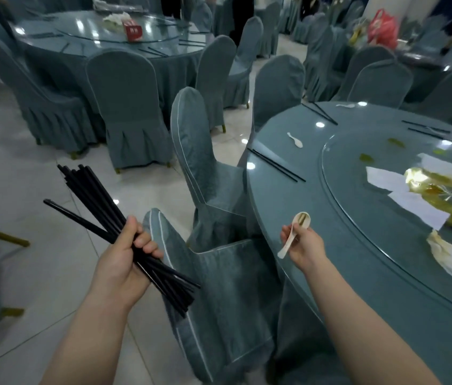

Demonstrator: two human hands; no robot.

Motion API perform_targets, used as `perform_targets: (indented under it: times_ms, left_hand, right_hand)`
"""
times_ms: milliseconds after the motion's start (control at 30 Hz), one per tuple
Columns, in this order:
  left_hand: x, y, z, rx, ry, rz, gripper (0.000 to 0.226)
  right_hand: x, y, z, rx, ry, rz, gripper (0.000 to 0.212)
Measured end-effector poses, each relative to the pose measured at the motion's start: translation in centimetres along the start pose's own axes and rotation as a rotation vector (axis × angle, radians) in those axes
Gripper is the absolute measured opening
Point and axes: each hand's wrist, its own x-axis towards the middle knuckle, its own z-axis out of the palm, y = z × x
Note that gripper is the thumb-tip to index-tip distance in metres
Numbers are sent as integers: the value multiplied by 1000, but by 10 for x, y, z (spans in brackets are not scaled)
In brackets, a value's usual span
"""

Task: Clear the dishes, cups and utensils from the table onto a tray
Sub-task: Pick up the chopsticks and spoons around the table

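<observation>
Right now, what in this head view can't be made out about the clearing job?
- Tray: none in the frame.
- Black chopstick bundle gripped by the left hand: count unclear, sticks overlap.
- Cream plastic spoon held by the right hand: bowl contents blurred.
- Red box on the far table: print too small.

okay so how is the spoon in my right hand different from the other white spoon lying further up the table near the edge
The held spoon is gripped in the right hand, lifted off the table; the far spoon lies flat on the tabletop, untouched.
The held spoon's bowl points up and away, with its handle slanting down toward you; the far spoon's handle points away from you.
The held spoon's bowl has greenish residue in it; the far spoon is too small to tell.
Both are white soup spoons of similar shape.
</observation>
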Motion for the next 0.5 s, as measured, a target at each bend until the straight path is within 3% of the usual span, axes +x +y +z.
perform_targets:
  times_ms: [200,500]
  left_hand:
    - [-25,48,-65,-10,-12,-16,34]
    - [-28,107,-129,-54,38,-5,32]
  right_hand:
    - [-80,48,43,-33,-120,-40,15]
    - [-144,83,90,-331,-366,-3,18]
